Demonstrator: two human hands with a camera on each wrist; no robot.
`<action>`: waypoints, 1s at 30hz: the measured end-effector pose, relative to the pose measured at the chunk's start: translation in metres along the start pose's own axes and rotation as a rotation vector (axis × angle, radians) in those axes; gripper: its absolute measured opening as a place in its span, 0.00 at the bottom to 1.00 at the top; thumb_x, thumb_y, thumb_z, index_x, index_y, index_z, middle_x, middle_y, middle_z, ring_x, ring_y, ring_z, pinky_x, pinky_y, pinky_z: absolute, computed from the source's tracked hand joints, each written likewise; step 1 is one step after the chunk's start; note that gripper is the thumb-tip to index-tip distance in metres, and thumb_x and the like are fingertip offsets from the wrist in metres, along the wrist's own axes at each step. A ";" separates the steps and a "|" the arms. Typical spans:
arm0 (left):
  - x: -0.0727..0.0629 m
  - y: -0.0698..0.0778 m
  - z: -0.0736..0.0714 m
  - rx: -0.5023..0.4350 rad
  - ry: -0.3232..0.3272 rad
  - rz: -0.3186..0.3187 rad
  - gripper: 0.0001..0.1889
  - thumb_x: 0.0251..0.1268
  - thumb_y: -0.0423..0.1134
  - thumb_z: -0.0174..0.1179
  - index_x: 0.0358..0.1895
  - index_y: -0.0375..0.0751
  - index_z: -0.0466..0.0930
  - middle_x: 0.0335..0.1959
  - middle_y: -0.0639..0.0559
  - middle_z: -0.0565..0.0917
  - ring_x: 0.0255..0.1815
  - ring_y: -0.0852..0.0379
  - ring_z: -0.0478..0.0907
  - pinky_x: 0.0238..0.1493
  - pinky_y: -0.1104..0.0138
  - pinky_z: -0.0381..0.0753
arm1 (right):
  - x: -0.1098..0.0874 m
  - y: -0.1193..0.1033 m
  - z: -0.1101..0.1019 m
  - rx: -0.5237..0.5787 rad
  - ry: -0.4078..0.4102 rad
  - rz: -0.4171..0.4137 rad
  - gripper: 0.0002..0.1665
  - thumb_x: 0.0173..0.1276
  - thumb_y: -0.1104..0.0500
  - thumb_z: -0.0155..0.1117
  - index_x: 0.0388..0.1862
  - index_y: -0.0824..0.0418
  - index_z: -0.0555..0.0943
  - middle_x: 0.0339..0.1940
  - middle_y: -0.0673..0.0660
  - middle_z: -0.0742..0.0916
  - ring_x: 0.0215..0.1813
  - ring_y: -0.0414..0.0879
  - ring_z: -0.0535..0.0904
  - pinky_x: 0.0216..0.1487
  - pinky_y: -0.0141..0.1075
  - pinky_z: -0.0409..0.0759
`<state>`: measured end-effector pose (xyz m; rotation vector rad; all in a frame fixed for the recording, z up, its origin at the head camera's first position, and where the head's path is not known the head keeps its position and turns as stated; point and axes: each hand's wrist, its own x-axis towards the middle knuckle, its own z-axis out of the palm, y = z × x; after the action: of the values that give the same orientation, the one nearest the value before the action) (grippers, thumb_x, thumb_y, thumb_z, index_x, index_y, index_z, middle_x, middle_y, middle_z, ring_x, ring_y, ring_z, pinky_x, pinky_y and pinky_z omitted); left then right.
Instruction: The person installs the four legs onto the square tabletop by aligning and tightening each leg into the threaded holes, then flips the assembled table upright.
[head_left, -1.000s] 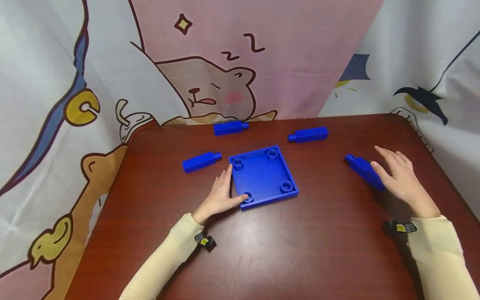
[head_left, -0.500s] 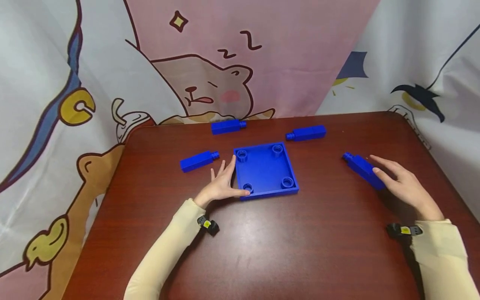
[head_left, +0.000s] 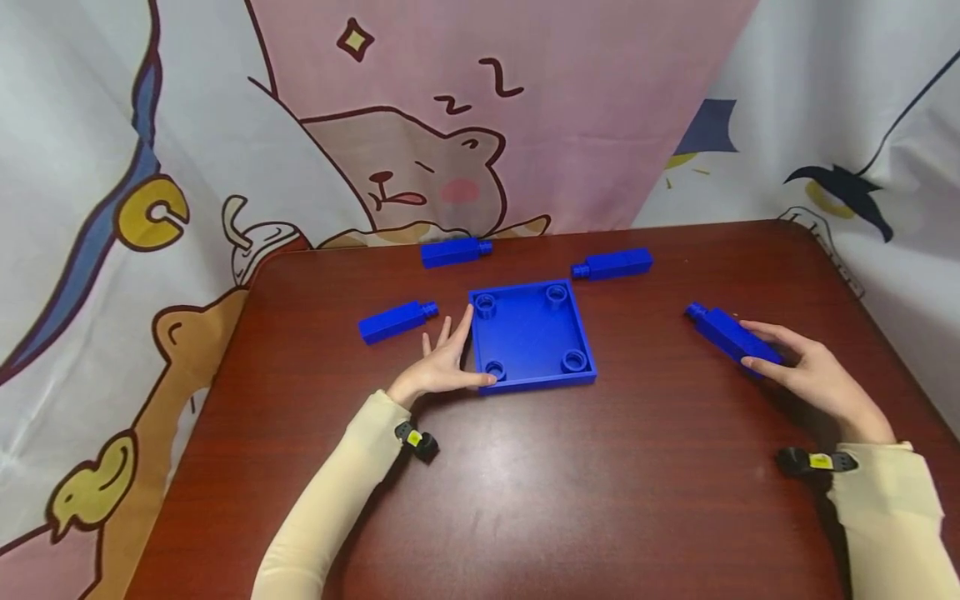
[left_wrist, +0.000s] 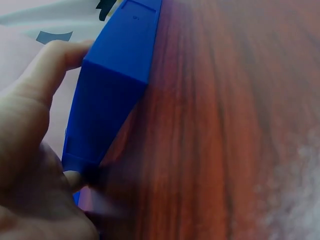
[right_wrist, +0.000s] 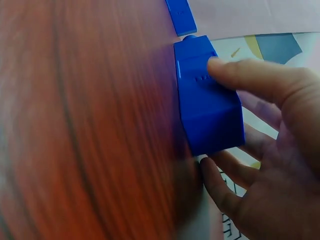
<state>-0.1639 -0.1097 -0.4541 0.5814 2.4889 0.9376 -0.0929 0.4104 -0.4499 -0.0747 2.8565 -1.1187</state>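
A blue square panel (head_left: 532, 333) with a raised rim and round sockets in its corners lies on the table. My left hand (head_left: 442, 362) holds its near-left corner, thumb along the front rim and index finger against the left side. The left wrist view shows the thumb's tip pressed to the panel's edge (left_wrist: 110, 95). On the right, my right hand (head_left: 817, 383) grips a blue square-sided leg (head_left: 723, 333) by its plain end; the threaded end points away to the left. In the right wrist view the thumb rests on the leg's face (right_wrist: 207, 100), and some fingers are hidden behind it.
Three similar blue legs lie around the panel: one left of it (head_left: 397, 322), one at the back edge (head_left: 453, 252), and one at the back right (head_left: 615, 264). A patterned curtain (head_left: 585, 117) hangs behind the brown table (head_left: 540, 483).
My left hand has turned the panel slightly and shifted it away from me, squaring it up. My right hand has come down onto the right leg, thumb and fingers now closing around it.
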 end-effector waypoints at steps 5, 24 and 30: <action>0.002 0.003 -0.001 0.005 -0.052 -0.007 0.64 0.54 0.59 0.68 0.76 0.54 0.21 0.78 0.56 0.34 0.75 0.48 0.19 0.62 0.41 0.13 | -0.003 0.009 0.004 0.064 0.092 0.008 0.30 0.66 0.56 0.67 0.67 0.59 0.72 0.53 0.44 0.80 0.44 0.26 0.72 0.38 0.16 0.67; -0.004 0.001 -0.002 0.016 0.008 0.036 0.59 0.56 0.58 0.66 0.78 0.51 0.28 0.79 0.55 0.38 0.76 0.45 0.23 0.64 0.41 0.17 | 0.017 -0.011 0.017 0.298 0.236 0.058 0.23 0.65 0.58 0.68 0.58 0.60 0.77 0.40 0.38 0.80 0.38 0.34 0.75 0.33 0.22 0.71; -0.010 0.001 -0.001 0.063 0.030 0.070 0.57 0.58 0.57 0.65 0.78 0.46 0.33 0.79 0.50 0.39 0.75 0.39 0.24 0.67 0.41 0.22 | 0.022 -0.020 0.024 0.289 0.260 0.026 0.22 0.64 0.61 0.69 0.57 0.62 0.77 0.37 0.37 0.80 0.36 0.33 0.75 0.31 0.23 0.70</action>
<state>-0.1559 -0.1144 -0.4506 0.6836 2.5480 0.9022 -0.1128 0.3776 -0.4550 0.1331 2.8588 -1.6312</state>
